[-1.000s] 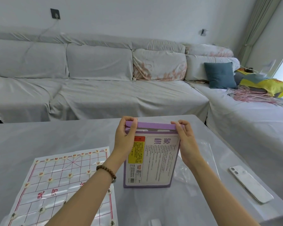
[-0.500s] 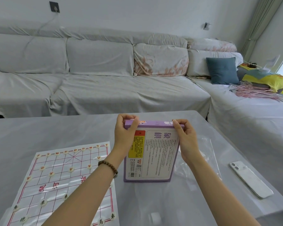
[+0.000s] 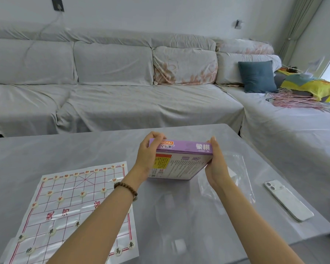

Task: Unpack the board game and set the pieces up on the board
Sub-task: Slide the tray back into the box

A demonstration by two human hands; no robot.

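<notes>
**Change:** box [image 3: 181,164], earlier upright with its printed back square to the wearer, is now tipped. Its purple edge panel shows broadly and the printed back is foreshortened.

**Location:** above the surface [image 3: 84,145], right of the board [image 3: 71,206]. Whether its lower edge touches down cannot be told.

**Left hand [image 3: 148,155]:** grip clamped on the box's left end.

**Right hand [image 3: 216,162]:** grip clamped on the right end.

**Board:** lies flat, with pieces [image 3: 82,193] on its points.

**Step, as judged:** putting the box aside.

**Handling:** hold both ends and lower it flat, away from the board, plastic bag [image 3: 234,168] and phone [image 3: 289,200].

The left grip [image 3: 148,155] and right grip [image 3: 216,165] hold the tilted purple box [image 3: 181,164] by its ends, beside the board [image 3: 69,204].
</notes>
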